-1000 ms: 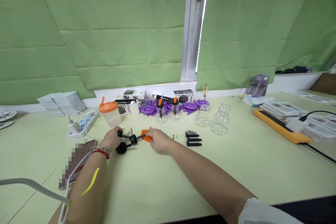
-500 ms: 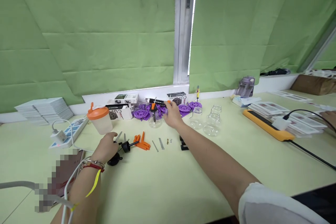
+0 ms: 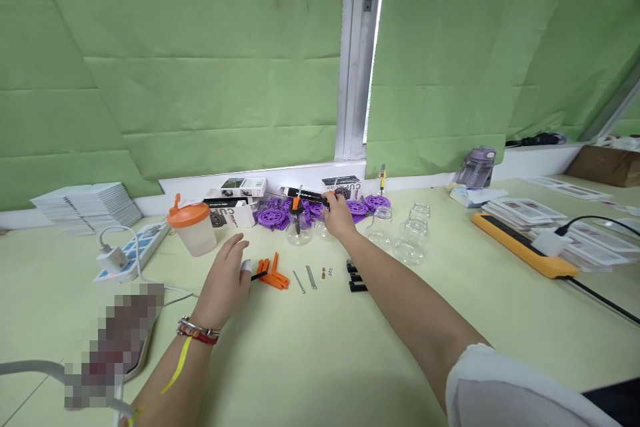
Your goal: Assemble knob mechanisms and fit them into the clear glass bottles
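Note:
Toward the back of the table, my right hand (image 3: 340, 215) is closed on the black, orange-topped upper part of a clear glass jar (image 3: 325, 231); my fingers hide much of it. A similar jar (image 3: 299, 232) with a black and orange top stands just left of it. My left hand (image 3: 226, 283) is open, its fingers loosely spread, above the table at the left. It covers most of the black parts there; only a black stem (image 3: 259, 276) sticks out. Beside that lie orange levers (image 3: 273, 275), metal rods (image 3: 311, 277) and tiny brass and silver pieces (image 3: 323, 273).
Purple wheel-shaped parts (image 3: 273, 217) and boxes (image 3: 235, 213) line the back. Clear glass jars (image 3: 410, 250) stand to the right, and black parts (image 3: 356, 278) lie near my right forearm. A shaker cup (image 3: 197, 237), power strip (image 3: 143, 253) and phone (image 3: 145, 347) are at left.
My left hand has lifted off the black parts, moved right and spread its fingers. My right hand stays at the back jar, now tilting its black top slightly. The view has shifted a little.

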`<state>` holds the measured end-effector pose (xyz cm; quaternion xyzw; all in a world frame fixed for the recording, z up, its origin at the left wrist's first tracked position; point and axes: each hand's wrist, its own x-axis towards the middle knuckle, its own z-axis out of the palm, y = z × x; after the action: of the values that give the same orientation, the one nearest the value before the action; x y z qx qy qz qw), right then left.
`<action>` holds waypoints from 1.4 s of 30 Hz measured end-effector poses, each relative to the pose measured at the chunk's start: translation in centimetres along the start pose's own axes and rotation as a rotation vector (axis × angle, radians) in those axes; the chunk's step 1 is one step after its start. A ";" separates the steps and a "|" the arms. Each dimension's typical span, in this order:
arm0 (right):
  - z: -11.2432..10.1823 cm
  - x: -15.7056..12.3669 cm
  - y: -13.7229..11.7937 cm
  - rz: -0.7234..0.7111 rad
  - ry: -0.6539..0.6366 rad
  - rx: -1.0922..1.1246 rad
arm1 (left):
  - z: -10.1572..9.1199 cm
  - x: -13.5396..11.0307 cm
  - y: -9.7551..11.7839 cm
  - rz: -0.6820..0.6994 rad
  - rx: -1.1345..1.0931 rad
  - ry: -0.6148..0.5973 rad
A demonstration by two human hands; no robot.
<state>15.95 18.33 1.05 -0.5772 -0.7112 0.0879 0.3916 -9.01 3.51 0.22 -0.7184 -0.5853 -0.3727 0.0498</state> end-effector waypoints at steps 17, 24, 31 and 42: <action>-8.7 -15.5 -5.5 -0.088 -0.344 0.729 | -0.7 -2.6 10.5 -0.312 -1.276 -0.478; -5.8 -13.3 -0.6 0.441 -0.430 0.873 | 0.8 -4.6 7.4 -0.456 -1.557 -0.541; -4.5 -14.4 -0.8 0.539 -0.528 1.146 | 1.8 -4.6 7.8 -0.570 -1.492 -0.626; -3.9 -14.3 -0.5 0.456 -0.441 0.999 | 2.2 -4.2 7.0 -0.791 -1.576 -0.661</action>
<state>18.54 4.16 -2.55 -0.4293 -0.5064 0.6119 0.4300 -1.96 -0.90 -1.26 -0.3635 -0.3505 -0.4283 -0.7493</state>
